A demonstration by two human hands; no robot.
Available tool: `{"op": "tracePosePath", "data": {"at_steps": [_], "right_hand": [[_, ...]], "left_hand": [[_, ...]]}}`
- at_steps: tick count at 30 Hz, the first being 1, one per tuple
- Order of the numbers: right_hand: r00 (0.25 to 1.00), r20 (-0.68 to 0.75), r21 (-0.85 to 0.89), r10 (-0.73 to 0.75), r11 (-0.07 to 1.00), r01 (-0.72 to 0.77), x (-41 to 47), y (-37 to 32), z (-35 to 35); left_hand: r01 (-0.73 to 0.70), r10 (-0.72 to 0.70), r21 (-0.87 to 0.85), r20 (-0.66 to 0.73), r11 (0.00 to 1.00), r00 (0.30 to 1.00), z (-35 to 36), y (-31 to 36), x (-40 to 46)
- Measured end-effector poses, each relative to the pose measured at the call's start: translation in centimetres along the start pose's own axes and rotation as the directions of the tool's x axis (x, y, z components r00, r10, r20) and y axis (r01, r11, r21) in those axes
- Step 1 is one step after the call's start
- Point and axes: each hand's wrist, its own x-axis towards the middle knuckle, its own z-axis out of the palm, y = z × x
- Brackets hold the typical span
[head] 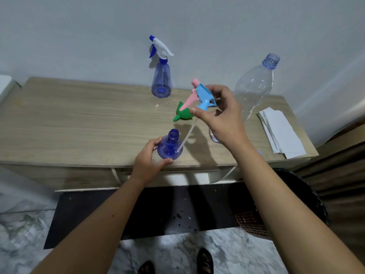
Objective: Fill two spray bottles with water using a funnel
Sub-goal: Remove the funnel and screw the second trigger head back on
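Translucent blue bottle in left-hand fingers; right-hand fingers pinching glossy pink-blue sprayer.

Bare forearms, no sleeves; 2 dark sandals.

You find no legible text, label, brand, number or sign here. The two spray bottles, the large clear bottle and the folded white papers on the table show you only plain, unmarked surfaces.
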Motion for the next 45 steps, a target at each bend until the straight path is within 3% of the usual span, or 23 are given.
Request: {"op": "tracePosePath", "data": {"at_steps": [9,25,34,45], "right_hand": [[0.989,-0.081,0.039,-0.126,0.991,0.13,0.6,-3.1,2.0],[0.971,0.219,-0.238,-0.097,0.96,0.149,-2.1,4.5,6.2],[0.855,0.49,-0.384,-0.17,0.838,0.387,-1.6,5.1,5.8],[0.837,0.527,-0.437,-0.146,0.798,0.414,-0.7,4.6,6.1]], "left_hand": [[-0.018,0.018,0.012,0.004,1.0,1.0,0.0,0.1,-0.1],[-0.021,0.021,0.01,-0.016,1.0,1.0,0.4,-1.1,0.4],[-0.032,0.033,0.041,-0.019,0.999,0.999,0.5,-1.6,0.6],[-0.055,0.055,0.037,-0.015,0.998,0.998,0.5,-1.5,0.7]]}}
